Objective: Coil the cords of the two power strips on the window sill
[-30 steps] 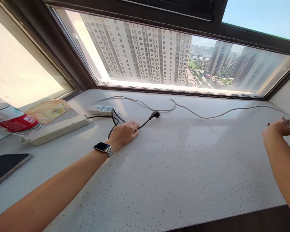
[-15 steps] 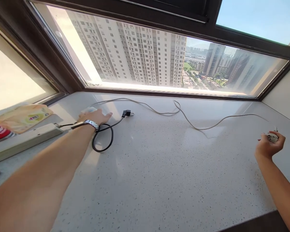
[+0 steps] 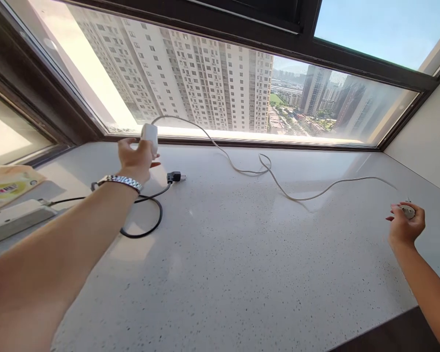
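Observation:
My left hand (image 3: 136, 159) is closed on a white block-shaped extension socket (image 3: 150, 137), lifted above the sill by the window. A thin white cord (image 3: 220, 149) leaves its top, loops once on the countertop and runs right. At the far right, my right hand (image 3: 407, 225) is closed around a pale round plug (image 3: 407, 211) with metal pins, close to the cord's other end. A black plug (image 3: 176, 177) lies beside my left wrist, its looped black cable (image 3: 157, 222) partly hidden behind my forearm.
A long white power strip (image 3: 18, 220) lies at the left, with a yellowish soft packet (image 3: 11, 188) behind it. The speckled white countertop (image 3: 242, 269) meets a dark window frame (image 3: 242, 145) at the back and a white wall (image 3: 432, 146) at the right.
My left hand has raised the white extension socket off the countertop, lifting the near part of the cord. My right hand keeps its hold on the plug. The view has shifted slightly right.

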A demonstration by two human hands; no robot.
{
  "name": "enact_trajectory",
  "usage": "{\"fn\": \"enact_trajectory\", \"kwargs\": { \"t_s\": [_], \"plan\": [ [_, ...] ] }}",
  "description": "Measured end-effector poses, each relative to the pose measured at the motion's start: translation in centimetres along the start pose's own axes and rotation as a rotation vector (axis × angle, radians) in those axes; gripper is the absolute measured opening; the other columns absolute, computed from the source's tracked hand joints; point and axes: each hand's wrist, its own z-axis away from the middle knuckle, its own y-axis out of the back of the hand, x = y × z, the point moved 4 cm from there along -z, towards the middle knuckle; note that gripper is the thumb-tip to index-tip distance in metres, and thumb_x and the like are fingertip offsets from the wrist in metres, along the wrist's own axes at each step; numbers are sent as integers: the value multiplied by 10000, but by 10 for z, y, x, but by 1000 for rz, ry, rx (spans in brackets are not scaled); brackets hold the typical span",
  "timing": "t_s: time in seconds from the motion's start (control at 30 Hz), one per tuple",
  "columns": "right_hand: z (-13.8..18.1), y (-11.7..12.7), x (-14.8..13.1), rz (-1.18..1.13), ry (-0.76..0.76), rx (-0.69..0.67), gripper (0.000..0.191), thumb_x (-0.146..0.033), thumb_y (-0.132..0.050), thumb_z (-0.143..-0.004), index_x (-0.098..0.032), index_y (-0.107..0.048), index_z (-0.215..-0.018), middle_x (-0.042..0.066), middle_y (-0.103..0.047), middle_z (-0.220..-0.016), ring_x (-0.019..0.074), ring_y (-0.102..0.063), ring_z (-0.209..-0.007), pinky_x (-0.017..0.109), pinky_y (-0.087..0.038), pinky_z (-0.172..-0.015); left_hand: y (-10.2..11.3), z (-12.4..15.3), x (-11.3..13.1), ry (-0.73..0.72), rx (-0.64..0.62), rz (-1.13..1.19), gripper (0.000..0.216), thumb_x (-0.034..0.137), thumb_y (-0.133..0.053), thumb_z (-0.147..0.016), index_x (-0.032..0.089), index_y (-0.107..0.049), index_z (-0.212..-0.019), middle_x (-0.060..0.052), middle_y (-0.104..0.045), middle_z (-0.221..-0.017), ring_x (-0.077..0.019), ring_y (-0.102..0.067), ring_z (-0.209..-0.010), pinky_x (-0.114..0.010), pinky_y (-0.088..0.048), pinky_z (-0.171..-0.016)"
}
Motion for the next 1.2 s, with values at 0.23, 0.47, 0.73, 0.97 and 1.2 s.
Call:
{"fn": "enact_trajectory", "kwargs": {
  "t_s": [0.23,0.47,0.73,0.97,1.2],
  "plan": [
    [108,-74,-60,-73,116,-511,329,-386,-721,-676,-194,-542,-875,-20,-482,-783,109,-470,-630,256,-434,-576,-59,123,52,-101,-516,420,741,258,-618,-690,110,-378,-1375,-173,-600,-1196,-208,-625,-870,-239,-512,-578],
    [233,-132,-66,-78,-43,-983,281,-463,-605,-788,-194,-573,-864,-14,-473,-684,129,-409,-579,260,-382,-544,-68,219,38,-288,-661,213,627,294,-601,-633,151,-554,-1242,-82,-677,-1105,-243,-647,-943,-285,-527,-764],
    [201,-151,-21,48,-101,-885,267,-448,-591,-725,-183,-608,-757,15,-529,-702,168,-458,-635,289,-382,-582,-55,245,17,-401,-688,-2,634,285,-601,-650,179,-531,-1271,-92,-603,-1250,-257,-596,-1065,-348,-465,-934],
    [133,-132,16,181,-114,-593,255,-393,-567,-684,-174,-613,-807,1,-476,-697,159,-434,-598,302,-378,-578,-52,239,20,-524,-683,-167,595,349,-599,-714,176,-527,-1279,-126,-631,-1135,-280,-570,-996,-389,-463,-839],
    [156,-144,5,160,-15,-683,250,-374,-562,-699,-182,-638,-840,37,-523,-822,173,-470,-670,325,-412,-662,-37,187,-18,-304,-527,-445,535,472,-468,-751,129,-603,-1138,-145,-637,-1060,-322,-548,-1006,-423,-431,-836]
  ]
}}
